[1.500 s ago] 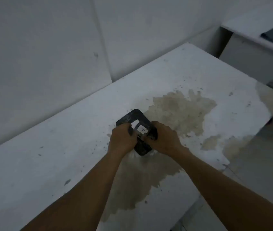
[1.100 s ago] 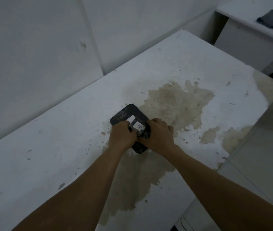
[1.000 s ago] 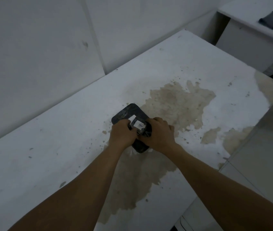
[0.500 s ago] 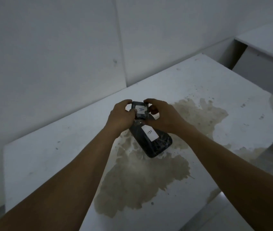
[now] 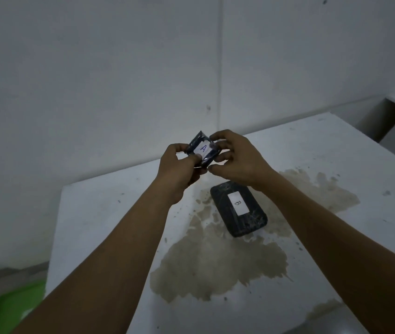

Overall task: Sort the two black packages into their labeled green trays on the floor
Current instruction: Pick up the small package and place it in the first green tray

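While raised, package A (image 5: 203,148) two-handed.

Small black package "A" (image 5: 203,148) tilted in both hands (image 5: 179,165), larger black package "B" (image 5: 238,208) flat on the stained table (image 5: 100,213), green tray (image 5: 15,307) on the floor.

Just two bare forearms coming in from the bottom edge, no sleeves anywhere in shot, nothing worn up to where the frame cuts them off. No watch, no bands, no gloves. Left hand (image 5: 179,168) bare too, no rings to spot on the fingers that show. Same story on the right hand (image 5: 241,160): plain, nothing on the wrist. Nails short as far as can be made out, pretty dim lighting though.
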